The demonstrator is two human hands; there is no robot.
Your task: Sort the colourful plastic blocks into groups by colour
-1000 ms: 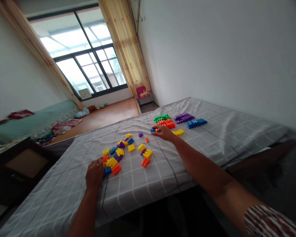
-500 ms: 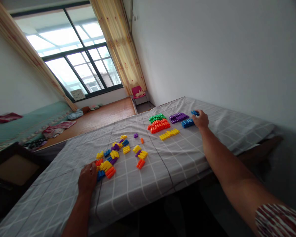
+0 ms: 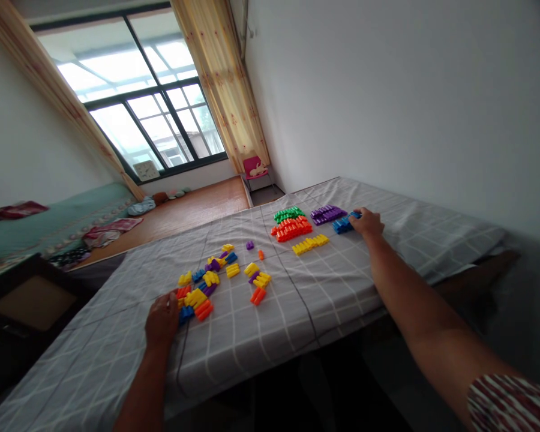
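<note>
My right hand point(image 3: 369, 223) pinches a blue block point(image 3: 353, 216) at the right end of the blue group point(image 3: 342, 225). Beside that group lie purple blocks point(image 3: 327, 214); green blocks point(image 3: 288, 213), orange blocks point(image 3: 291, 228) and a yellow row point(image 3: 310, 243) are further left. My left hand point(image 3: 162, 317) rests at the left edge of a mixed pile point(image 3: 196, 298) of yellow, orange, blue and purple blocks. Its fingers are partly bent against the pile, and whether they grip a block cannot be made out.
The blocks lie on a grey checked cloth point(image 3: 252, 336) over a table. A few loose blocks point(image 3: 261, 279) sit right of the mixed pile. A dark cabinet point(image 3: 27, 300) stands left, a white wall point(image 3: 409, 120) right, and a pink chair point(image 3: 254, 168) behind.
My right hand has lowered its blue block from just above and behind the blue group onto its right end. My left hand has stayed by the mixed pile. The view has shifted slightly.
</note>
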